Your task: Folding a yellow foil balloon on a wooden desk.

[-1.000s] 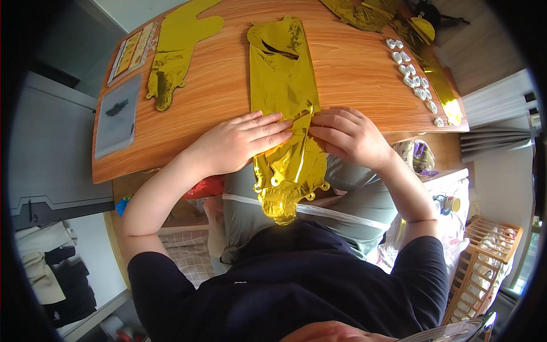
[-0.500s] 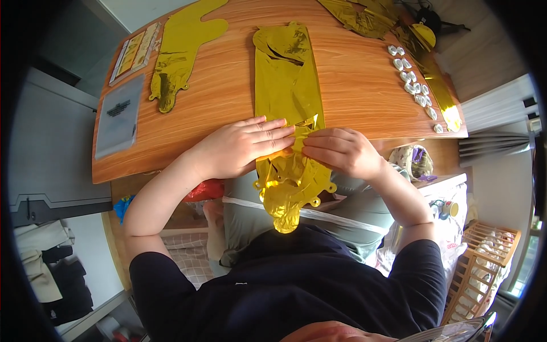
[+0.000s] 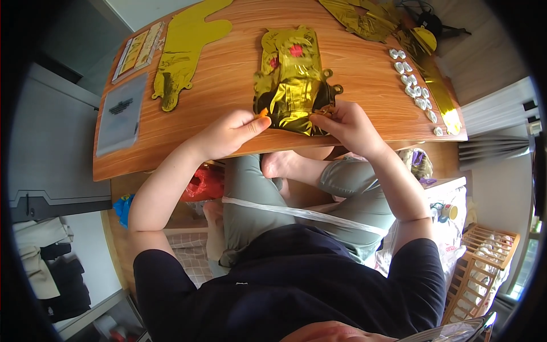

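Observation:
A deflated gold foil balloon [image 3: 293,85] lies folded over on the wooden table [image 3: 228,97], with red spots showing on its upper part. My left hand [image 3: 228,132] pinches its near left corner at the table's front edge. Its near right corner is pinched by my right hand [image 3: 347,125]. The balloon's lower fold looks dark and crumpled between the two hands.
Another flat gold foil balloon [image 3: 182,51] lies at the left, beside a clear plastic bag [image 3: 121,114] and a printed card [image 3: 137,50]. More gold foil [image 3: 364,17] lies at the far right, with a row of small white pieces [image 3: 413,85] and a gold strip [image 3: 439,94].
The balloon's near end, which hung over the table edge onto my lap, has been lifted and folded up onto the table. Both hands moved forward with it.

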`<state>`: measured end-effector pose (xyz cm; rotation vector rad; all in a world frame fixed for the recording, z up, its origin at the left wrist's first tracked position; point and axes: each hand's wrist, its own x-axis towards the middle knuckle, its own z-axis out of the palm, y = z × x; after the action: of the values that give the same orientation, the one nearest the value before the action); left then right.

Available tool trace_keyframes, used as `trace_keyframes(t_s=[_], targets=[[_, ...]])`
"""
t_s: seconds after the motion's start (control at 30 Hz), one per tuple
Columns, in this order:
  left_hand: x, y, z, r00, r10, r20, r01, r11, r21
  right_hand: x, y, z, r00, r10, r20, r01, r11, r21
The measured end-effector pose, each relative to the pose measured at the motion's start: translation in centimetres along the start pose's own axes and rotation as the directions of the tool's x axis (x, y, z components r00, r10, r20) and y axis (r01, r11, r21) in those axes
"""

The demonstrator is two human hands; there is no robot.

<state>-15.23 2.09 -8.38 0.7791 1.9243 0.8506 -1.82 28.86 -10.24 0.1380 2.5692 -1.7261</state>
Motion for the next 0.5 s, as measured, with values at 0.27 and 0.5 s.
trace_keyframes(t_s=[0.27,0.5], targets=[[-0.4,-0.8,2.0,0.812,0.448,-0.375,-0.446,0.89,0.096,0.6,-0.9,0.1,0.996,0.085,-0.04,-0.086,0.996,-0.026],[0.2,-0.4,2.4,0.806,0.354,-0.473,-0.347,0.932,0.107,1.1,-1.0,0.4,0.995,-0.007,-0.1,0.0,0.998,-0.07]])
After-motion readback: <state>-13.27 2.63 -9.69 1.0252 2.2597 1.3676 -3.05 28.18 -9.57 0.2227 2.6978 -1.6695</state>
